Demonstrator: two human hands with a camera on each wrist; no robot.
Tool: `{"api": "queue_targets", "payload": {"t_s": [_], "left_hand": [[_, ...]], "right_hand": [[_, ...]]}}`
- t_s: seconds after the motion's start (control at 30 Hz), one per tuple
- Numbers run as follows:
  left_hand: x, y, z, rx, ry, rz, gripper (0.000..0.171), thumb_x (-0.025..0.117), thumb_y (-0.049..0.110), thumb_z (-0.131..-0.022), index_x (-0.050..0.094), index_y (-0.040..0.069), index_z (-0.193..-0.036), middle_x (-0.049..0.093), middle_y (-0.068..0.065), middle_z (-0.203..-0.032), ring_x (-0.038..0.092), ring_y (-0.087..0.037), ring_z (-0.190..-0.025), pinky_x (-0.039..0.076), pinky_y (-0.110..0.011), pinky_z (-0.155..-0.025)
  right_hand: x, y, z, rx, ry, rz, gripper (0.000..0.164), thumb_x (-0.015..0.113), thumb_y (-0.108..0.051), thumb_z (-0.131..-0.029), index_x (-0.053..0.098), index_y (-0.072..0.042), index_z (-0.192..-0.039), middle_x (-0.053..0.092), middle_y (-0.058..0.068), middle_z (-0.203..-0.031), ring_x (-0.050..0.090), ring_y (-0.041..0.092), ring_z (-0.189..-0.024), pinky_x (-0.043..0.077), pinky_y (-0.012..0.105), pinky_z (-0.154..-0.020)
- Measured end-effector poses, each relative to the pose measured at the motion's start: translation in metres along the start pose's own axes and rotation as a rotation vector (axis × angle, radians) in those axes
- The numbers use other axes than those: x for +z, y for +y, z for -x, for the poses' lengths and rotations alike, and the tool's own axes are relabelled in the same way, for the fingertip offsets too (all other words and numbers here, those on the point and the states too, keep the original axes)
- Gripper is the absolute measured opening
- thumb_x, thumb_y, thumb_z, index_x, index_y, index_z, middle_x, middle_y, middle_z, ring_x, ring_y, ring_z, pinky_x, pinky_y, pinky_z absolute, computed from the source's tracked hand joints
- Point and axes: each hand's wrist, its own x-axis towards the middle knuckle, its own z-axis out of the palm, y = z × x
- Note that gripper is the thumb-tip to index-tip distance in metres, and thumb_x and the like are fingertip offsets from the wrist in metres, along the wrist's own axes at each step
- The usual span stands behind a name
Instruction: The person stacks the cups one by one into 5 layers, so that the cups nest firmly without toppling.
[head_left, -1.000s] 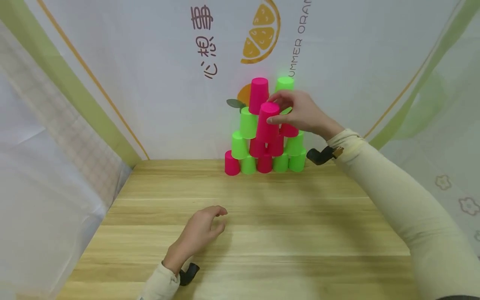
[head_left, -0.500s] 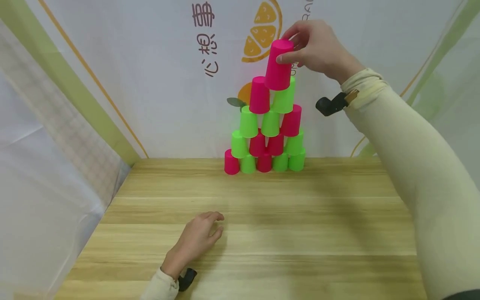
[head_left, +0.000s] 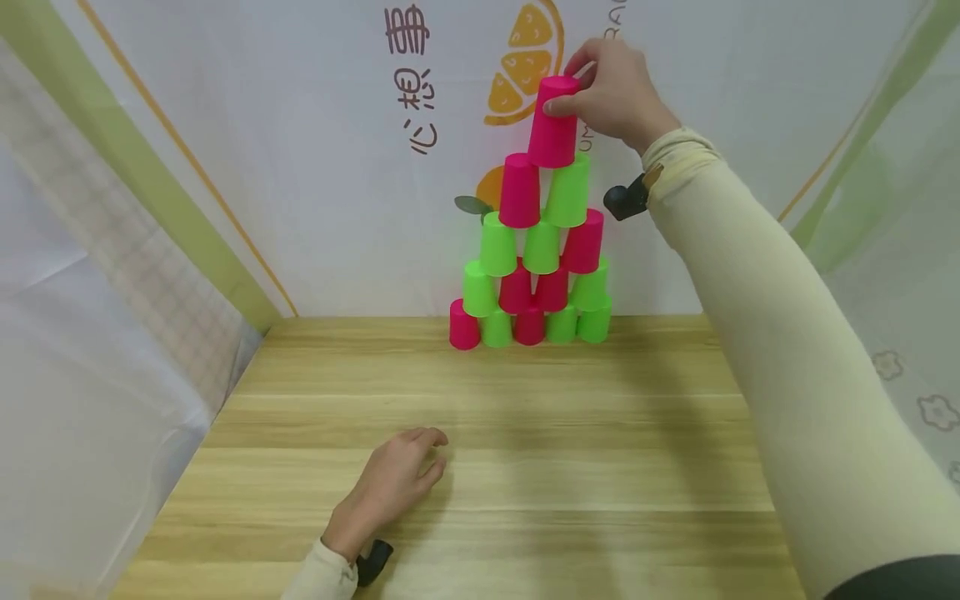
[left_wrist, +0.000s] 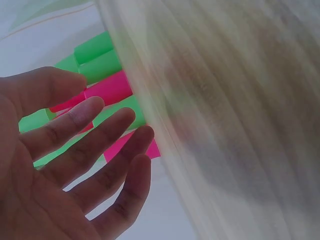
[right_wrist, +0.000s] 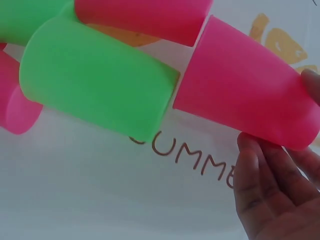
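A pyramid of upside-down pink and green cups stands at the table's back edge. At its peak my right hand [head_left: 618, 96] pinches an upside-down pink cup [head_left: 553, 137] between thumb and fingers. In the right wrist view that pink cup [right_wrist: 245, 85] meets the tops of the green cup [right_wrist: 100, 77] and another pink cup [right_wrist: 145, 17]; whether it bears on them fully I cannot tell. Low over the front left of the table, my left hand [head_left: 393, 475] holds nothing, its fingers loosely bent. The left wrist view shows that hand [left_wrist: 75, 160] with spread fingers, partly covering the distant cups.
The wooden table [head_left: 525, 467] reaches back to a white printed cloth [head_left: 360, 208] hanging close behind the cups. More cloth [head_left: 112, 375] hangs along the left side. The lower rows include a pink cup [head_left: 464, 325] at the left end and a green cup [head_left: 595, 322] at the right.
My right hand has raised the pink cup from in front of the pyramid to above its top, then shifted it slightly left and settled it there. The left hand has drifted slightly toward me.
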Motion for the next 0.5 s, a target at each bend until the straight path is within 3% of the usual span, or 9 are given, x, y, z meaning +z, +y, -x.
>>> {"api": "queue_targets", "payload": {"t_s": [0.23,0.4,0.5], "left_hand": [[0.0,-0.002,-0.001,-0.007,0.002,0.003,0.019,0.075,0.011,-0.086,0.072,0.007,-0.104,0.076,-0.008,-0.106,0.073,-0.024,-0.097,0.061,-0.038,-0.074],[0.002,-0.002,-0.002,0.002,0.009,-0.008,0.018,0.075,0.012,-0.086,0.072,0.008,-0.104,0.076,-0.006,-0.105,0.073,-0.022,-0.096,0.061,-0.036,-0.076],[0.001,-0.002,-0.003,0.009,0.01,-0.015,0.019,0.074,0.013,-0.087,0.072,0.008,-0.105,0.076,-0.007,-0.106,0.071,-0.016,-0.082,0.058,-0.028,-0.067]], "right_hand": [[0.005,0.0,0.0,-0.003,0.016,0.041,0.066,0.063,-0.044,-0.095,0.039,-0.014,-0.149,0.052,0.008,-0.146,0.054,0.016,-0.118,0.052,0.03,-0.107],[0.006,0.001,0.005,-0.03,-0.008,0.097,0.076,0.064,-0.042,-0.095,0.027,-0.014,-0.154,0.048,0.011,-0.152,0.052,0.023,-0.128,0.051,0.037,-0.109],[0.005,0.004,0.012,-0.05,0.005,0.141,0.082,0.065,-0.044,-0.094,0.021,-0.013,-0.156,0.047,0.014,-0.151,0.049,0.026,-0.128,0.052,0.041,-0.108]]}}
